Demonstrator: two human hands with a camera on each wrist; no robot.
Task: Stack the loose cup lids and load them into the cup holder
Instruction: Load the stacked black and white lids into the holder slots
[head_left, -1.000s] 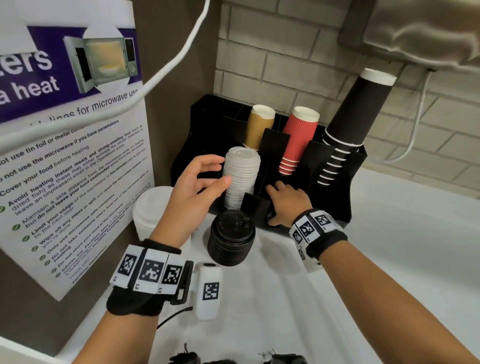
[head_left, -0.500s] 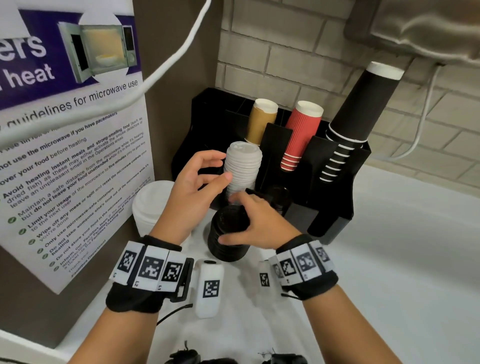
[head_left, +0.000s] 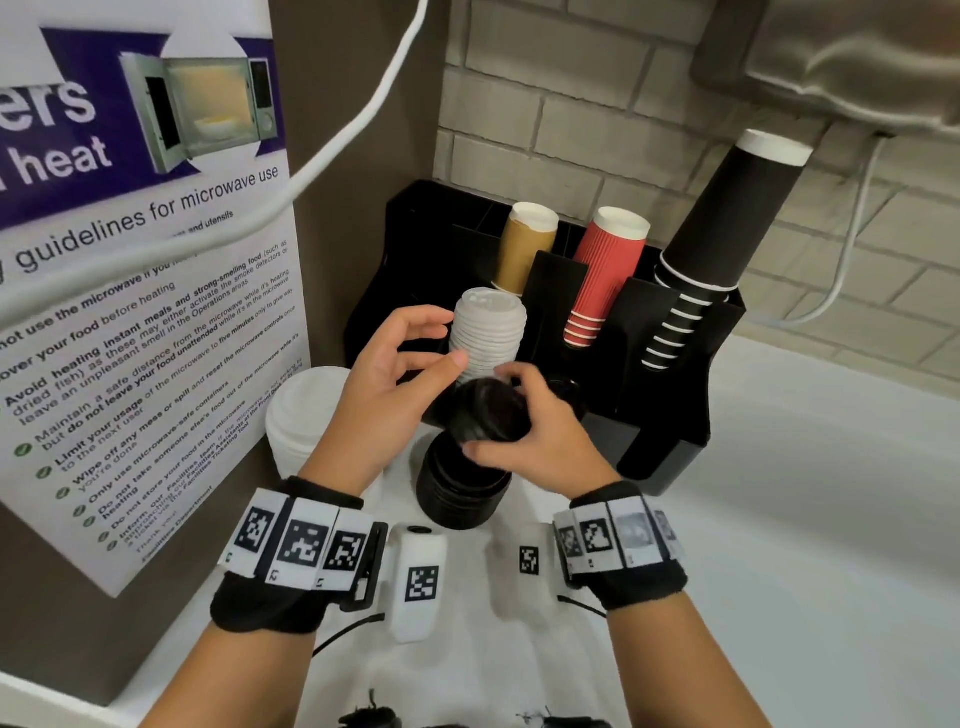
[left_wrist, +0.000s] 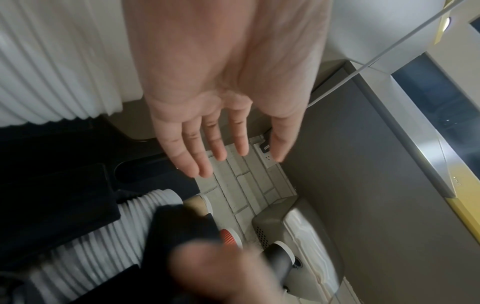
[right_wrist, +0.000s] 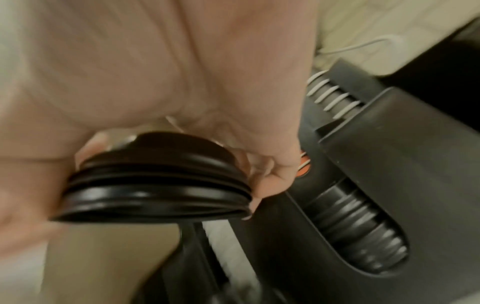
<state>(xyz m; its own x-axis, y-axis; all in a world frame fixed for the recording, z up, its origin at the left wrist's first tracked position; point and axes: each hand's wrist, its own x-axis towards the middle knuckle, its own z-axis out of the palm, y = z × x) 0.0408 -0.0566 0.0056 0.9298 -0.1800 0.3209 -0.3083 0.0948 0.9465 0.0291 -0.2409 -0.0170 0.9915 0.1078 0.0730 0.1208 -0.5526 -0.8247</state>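
Note:
My right hand grips a few black lids, nested together and tilted, just above the black lid stack on the counter. In the right wrist view my fingers curl round the rims of these lids. My left hand is open beside the white lid stack that stands in the black cup holder; its fingers are straight and hold nothing. More black lids lie in a front slot of the holder.
A loose white lid stack stands on the counter at the left wall. The holder carries brown cups, red cups and tall black cups. A poster covers the left wall; bare white counter lies to the right.
My right hand left the holder's front slot, came onto the black stack and lifted a few lids off it. My left hand stayed beside the white lids.

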